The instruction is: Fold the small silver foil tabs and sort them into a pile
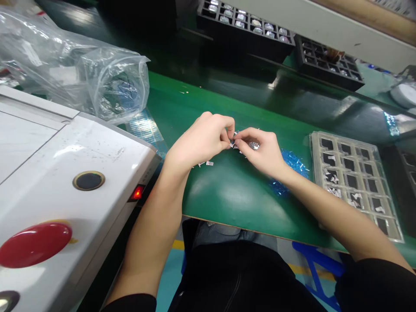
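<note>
My left hand (203, 138) and my right hand (261, 149) meet over the green mat (234, 195), fingertips pinched together on small silvery parts (247, 144). The right hand also cups a little cluster of these shiny pieces. Two or three loose small pieces (206, 164) lie on the mat just below the left hand. Crumpled blue film (290, 167) lies under my right wrist.
A clear compartment tray (355, 182) with small parts sits at the right. A white machine (65, 182) with a red button (34, 243) and a lit red switch (138, 193) fills the left. Clear plastic bags (97, 78) lie behind it. Black trays (247, 26) stand at the back.
</note>
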### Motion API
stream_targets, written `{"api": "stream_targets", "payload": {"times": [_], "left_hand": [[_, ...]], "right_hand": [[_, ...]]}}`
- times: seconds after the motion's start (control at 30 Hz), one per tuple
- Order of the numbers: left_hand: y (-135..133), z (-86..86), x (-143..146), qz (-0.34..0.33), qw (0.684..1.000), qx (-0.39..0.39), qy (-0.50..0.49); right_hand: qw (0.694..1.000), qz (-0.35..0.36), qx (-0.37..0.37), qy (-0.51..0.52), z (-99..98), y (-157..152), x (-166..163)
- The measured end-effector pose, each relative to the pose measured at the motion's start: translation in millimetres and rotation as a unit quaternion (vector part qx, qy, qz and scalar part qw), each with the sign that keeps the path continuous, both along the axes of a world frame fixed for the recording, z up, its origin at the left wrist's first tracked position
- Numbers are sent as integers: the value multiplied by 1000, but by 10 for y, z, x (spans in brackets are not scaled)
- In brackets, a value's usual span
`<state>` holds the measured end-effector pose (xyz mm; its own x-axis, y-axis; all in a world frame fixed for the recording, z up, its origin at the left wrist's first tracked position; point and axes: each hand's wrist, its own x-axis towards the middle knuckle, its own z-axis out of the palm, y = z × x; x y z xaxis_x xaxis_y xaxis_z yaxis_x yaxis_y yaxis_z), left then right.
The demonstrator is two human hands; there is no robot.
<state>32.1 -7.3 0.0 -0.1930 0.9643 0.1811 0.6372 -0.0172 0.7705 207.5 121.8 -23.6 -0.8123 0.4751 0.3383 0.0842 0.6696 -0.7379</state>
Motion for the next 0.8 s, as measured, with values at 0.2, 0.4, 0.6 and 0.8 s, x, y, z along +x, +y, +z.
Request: {"api": "stream_targets", "payload": {"times": [0.2,0.4,0.6,0.8], "left_hand": [[1,-2,6,-2,1000,-1,3],[-8,9,-14,5,1000,-13,3],[-106,-112,-158,95,978,-93,160],[-153,-173,-172,85,961,-153,215]], "right_hand": [[999,25,-39,-7,-11,53,3],[995,62,-73,-12,-29,133,-6],[1000,-7,22,-21,18,261,31],[995,-22,72,-64,26,363,44]]}}
